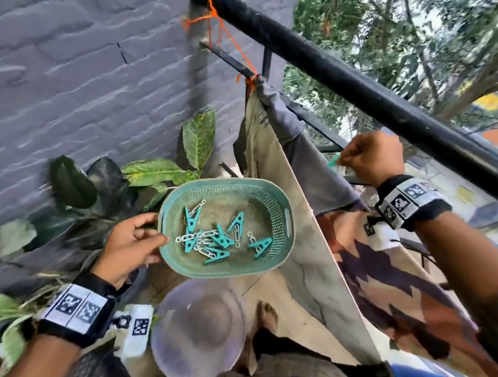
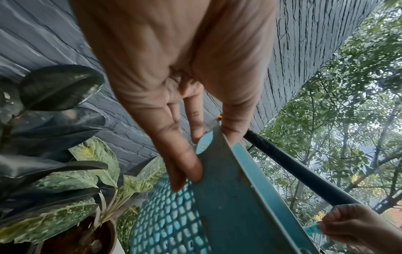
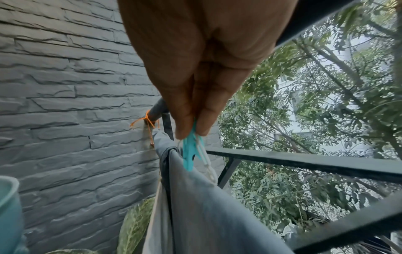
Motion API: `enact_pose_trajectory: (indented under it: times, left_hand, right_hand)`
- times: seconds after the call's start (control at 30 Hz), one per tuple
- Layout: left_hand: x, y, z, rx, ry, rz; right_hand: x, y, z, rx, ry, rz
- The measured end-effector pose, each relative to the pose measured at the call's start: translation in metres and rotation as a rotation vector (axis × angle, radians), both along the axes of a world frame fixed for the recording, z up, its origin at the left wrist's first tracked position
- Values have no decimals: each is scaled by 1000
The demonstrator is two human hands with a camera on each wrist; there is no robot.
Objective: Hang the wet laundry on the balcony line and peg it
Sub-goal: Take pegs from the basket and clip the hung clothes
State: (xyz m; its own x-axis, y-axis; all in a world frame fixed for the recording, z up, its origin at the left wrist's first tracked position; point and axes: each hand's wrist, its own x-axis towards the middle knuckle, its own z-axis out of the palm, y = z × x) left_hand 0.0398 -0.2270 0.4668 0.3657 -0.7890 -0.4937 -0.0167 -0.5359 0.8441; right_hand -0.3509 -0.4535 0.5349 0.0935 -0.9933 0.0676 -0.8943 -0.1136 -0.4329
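**Pegging at the line: observed condition**

A teal plastic clothes peg is being pinched by the right hand at the hung grey cloth. The oval teal perforated plastic basket of pegs is being gripped at its rim by the left hand.

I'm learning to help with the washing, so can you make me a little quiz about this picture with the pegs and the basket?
1. True or false: the left hand holds the green basket by its rim.
2. What does the right hand pinch?
A. a sock
B. a green peg
C. a leaf
3. Fill in the missing word: the grey cloth hangs near the stone ____.

Key:
1. True. The thumb lies over the rim and the fingers are under it.
2. B. The peg is just above the top edge of the grey cloth.
3. Wall. More pegs lie loose in the basket.
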Motion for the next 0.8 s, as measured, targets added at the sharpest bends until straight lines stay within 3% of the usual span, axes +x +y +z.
enact_pose_trajectory:
  times: [0.2,0.8]
  left_hand:
    - [0,-9,2,10,34,23]
    - [-9,-24,-2,10,76,32]
  right_hand:
    - [14,-28,-18,11,59,97]
    - [23,-25,-28,86,123,23]
